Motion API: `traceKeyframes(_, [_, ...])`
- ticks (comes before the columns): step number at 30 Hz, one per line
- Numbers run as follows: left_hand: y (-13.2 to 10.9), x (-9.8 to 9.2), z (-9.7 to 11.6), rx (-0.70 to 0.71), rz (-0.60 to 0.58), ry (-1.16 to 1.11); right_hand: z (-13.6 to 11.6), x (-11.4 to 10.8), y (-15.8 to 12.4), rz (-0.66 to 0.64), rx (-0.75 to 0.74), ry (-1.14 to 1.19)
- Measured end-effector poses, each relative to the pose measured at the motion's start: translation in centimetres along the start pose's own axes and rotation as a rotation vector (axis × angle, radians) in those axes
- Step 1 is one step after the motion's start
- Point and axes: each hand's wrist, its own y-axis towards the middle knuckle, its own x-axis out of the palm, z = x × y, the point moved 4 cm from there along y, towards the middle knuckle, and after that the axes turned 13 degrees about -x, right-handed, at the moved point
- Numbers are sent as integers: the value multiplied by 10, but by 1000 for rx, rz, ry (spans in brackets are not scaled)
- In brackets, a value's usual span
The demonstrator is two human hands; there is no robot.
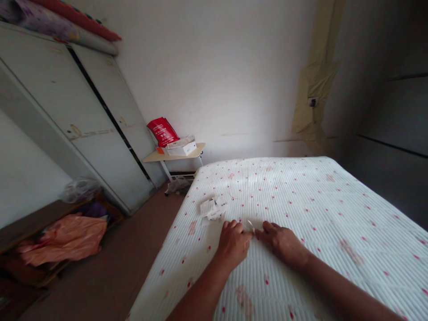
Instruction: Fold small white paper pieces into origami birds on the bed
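My left hand (233, 243) and my right hand (284, 243) are close together low over the bed, fingers curled. Between their fingertips is a thin white strip (250, 224), its loose end pointing up and away from me. Both hands appear to pinch it; its exact kind is too small to make out. Just beyond my left hand lies a loose pile of printed white paper tags (214, 208). Under everything spreads a white ribbed bed cover (321, 205) with small red dots and faint brownish figures.
Left of the bed, a small table (152, 157) bears a red bag (162, 131) and a white box (183, 149). A grey cabinet (96, 120) stands at the left wall, with rolled mats (67, 24) on top. An orange plastic bag (67, 238) lies on a low shelf.
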Motion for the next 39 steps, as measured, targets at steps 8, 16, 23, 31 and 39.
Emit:
traceKeyframes(8, [3, -5, -2, 74, -59, 71, -5, 6, 4, -3, -66, -16])
traceKeyframes(16, [-2, 5, -7, 32, -46, -21, -6, 8, 4, 59, -72, -1])
traceKeyframes(23, [-7, 3, -10, 50, 3, -94, 5, 11, -9, 155, 44, 153])
traceKeyframes(31, [-9, 5, -13, 66, 68, -152, 15, 9, -14, 265, 153, 380])
traceKeyframes(39, [-7, 6, -28, -84, 149, -257, 24, -1, -15, 390, 242, 535])
